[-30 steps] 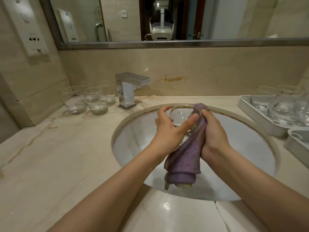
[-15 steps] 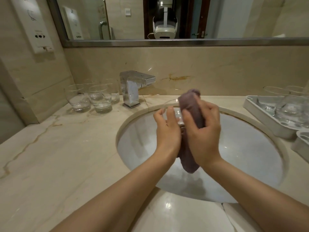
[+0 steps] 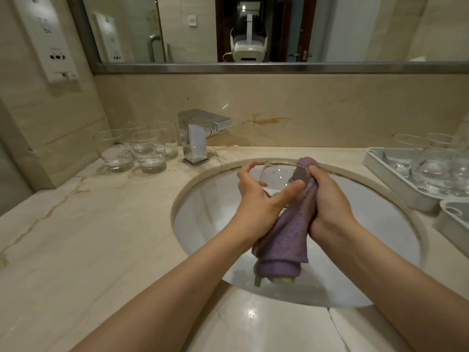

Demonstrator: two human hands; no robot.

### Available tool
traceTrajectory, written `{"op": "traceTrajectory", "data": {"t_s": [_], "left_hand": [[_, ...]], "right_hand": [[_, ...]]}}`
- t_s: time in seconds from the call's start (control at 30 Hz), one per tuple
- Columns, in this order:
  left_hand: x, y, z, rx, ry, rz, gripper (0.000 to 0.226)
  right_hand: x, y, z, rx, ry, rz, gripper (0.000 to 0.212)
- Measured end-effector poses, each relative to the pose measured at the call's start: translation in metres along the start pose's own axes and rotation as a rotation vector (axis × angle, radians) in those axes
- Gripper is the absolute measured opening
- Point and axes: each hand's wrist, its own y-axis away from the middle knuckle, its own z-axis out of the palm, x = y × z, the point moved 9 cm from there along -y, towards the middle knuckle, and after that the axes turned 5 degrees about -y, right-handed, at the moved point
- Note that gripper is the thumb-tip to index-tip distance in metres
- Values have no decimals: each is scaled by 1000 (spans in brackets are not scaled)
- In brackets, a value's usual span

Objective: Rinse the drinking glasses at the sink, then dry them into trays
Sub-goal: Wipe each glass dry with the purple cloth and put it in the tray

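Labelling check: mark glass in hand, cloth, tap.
glass (image 3: 275, 177), head view, clear side wall between the hands
cloth (image 3: 284, 240), head view, hanging purple part
tap (image 3: 195, 138), head view, chrome body

Beige marble wall under a steel-framed mirror; veined counter; perhaps a socket panel at left.

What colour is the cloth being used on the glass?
Purple, a speckled lilac; the cloth shows clearly in the head view.
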Motion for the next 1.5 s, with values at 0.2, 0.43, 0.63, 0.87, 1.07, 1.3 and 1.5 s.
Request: {"op": "traceTrajectory", "data": {"t_s": [0.2,0.43,0.63,0.87,1.07,1.3,1.5], "left_hand": [[-10,-3,-10,134,249,-77,47],[-19,2,-11,187,404,-181,39],[-5,4,2,112,340,-99,33],[5,1,7,-81,43,24,111],[1,-4,-10,86,160,28,68],[-7,6,-9,153,287,-25,48],[1,8,4,64,194,37,64]], "right_hand": [[-39,34,31,-121,551,-614,33],[-34,61,45,-142,724,-1118,50],[-33,19,19,-111,233,-474,14],[-24,11,7,8,83,-222,17],[-41,28,23,-73,394,-530,29],[-32,62,46,-176,793,-1128,48],[-38,19,17,-92,302,-533,15]]}}
